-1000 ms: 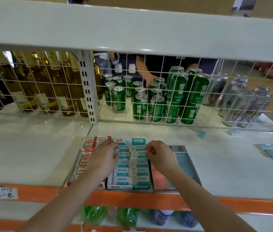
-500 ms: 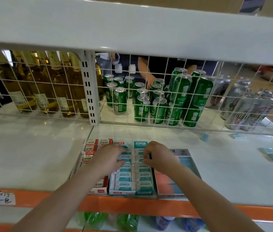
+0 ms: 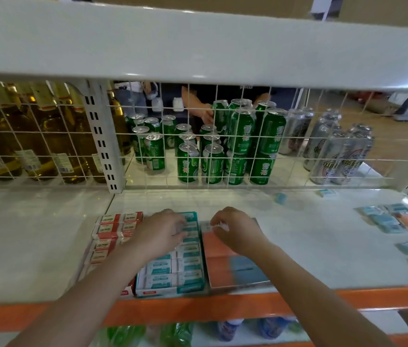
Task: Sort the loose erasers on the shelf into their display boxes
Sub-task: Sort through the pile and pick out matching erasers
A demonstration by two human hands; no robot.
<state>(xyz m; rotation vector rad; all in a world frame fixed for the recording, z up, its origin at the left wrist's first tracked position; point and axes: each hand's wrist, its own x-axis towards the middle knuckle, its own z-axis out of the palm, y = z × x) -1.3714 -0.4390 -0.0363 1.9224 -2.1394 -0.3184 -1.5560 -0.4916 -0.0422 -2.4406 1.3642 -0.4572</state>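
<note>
I take the teal display box [image 3: 172,284] as my landmark; it sits at the front edge of the shelf [image 3: 298,246], nearly full of teal-and-white erasers in two columns. My left hand [image 3: 160,235] lies over the far rows of that box, fingers loosely bent and pressing down on the packs; I cannot tell whether it pinches one. My right hand [image 3: 238,231] is just right of the box, over the far end of the orange-and-blue box [image 3: 233,269], with the grip closed on something small and white at the fingertips, likely an eraser, though it is too blurred to be sure. Just left of the teal box stands the red display box [image 3: 107,236], stacked with red-and-white erasers.

As I judge it, the step is seating erasers in the last gaps at the far end of the teal box. To do it well I should hold the seated rows flat with the left hand so they do not ride up, turn the piece in my right grip so its label matches its neighbours, and slide it in flat, not on its corner. I should check its colour first: a teal one goes in the teal box, not the box under my right hand.

Well to the right of the teal box, loose blue erasers [image 3: 383,219] lie scattered on the shelf, and two more [image 3: 280,197] lie near the wire grille [image 3: 248,159] behind it. Those are left to gather.
</note>
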